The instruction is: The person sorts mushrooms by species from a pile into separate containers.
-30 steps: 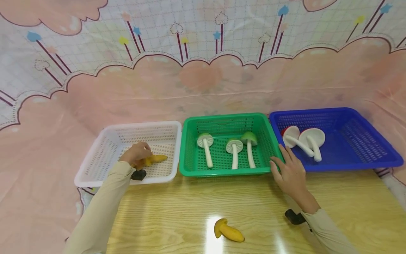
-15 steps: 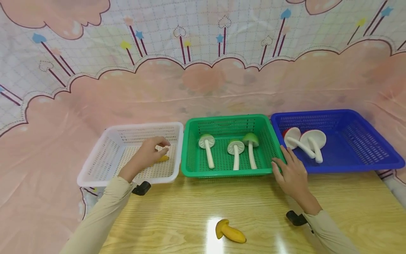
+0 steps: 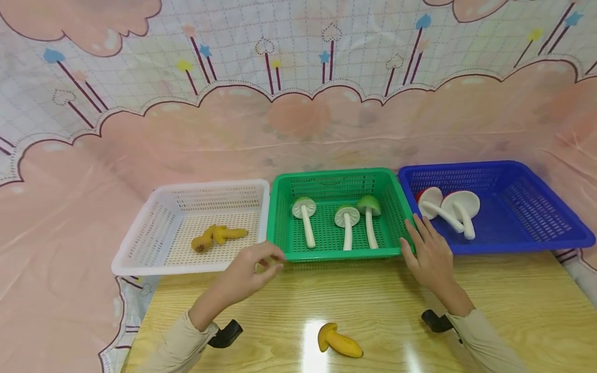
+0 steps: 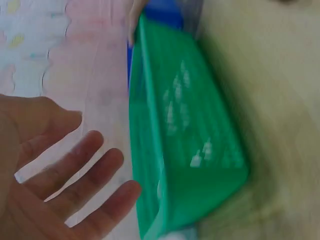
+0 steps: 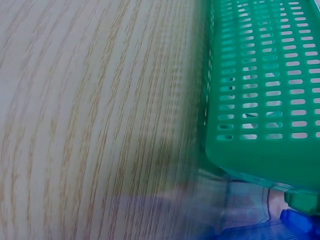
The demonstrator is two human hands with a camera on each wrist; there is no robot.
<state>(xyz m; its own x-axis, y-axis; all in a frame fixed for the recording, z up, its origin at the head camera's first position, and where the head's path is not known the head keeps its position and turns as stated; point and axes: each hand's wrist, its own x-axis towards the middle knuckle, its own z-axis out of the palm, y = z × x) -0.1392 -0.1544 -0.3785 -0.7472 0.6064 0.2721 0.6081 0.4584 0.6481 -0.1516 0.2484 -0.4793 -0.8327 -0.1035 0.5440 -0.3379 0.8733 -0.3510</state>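
My left hand [image 3: 249, 272] hovers just in front of the gap between the white basket [image 3: 135, 248] and the green basket [image 3: 336, 254]. Its fingers are loosely bent and hold nothing, as the left wrist view also shows of the hand [image 4: 65, 175]. My right hand [image 3: 431, 256] rests its fingers on the rims where the green basket meets the blue basket [image 3: 522, 243]. Two yellow toy mushrooms lie end to end in the white basket, one mushroom [image 3: 230, 233] to the right. Another yellow toy mushroom [image 3: 342, 343] lies on the table near the front.
Three green-capped toy mushrooms, one mushroom [image 3: 305, 223] at the left, lie in the green basket. Two red-and-white toy mushrooms, including a mushroom [image 3: 462, 207], lie in the blue one. Behind the baskets hangs a patterned cloth [image 3: 298, 119]. The table [image 3: 261, 316] is wooden.
My left hand has let go of a yellow toy mushroom in the white basket, risen out and moved right and toward the front. The right hand has stayed at the rims.
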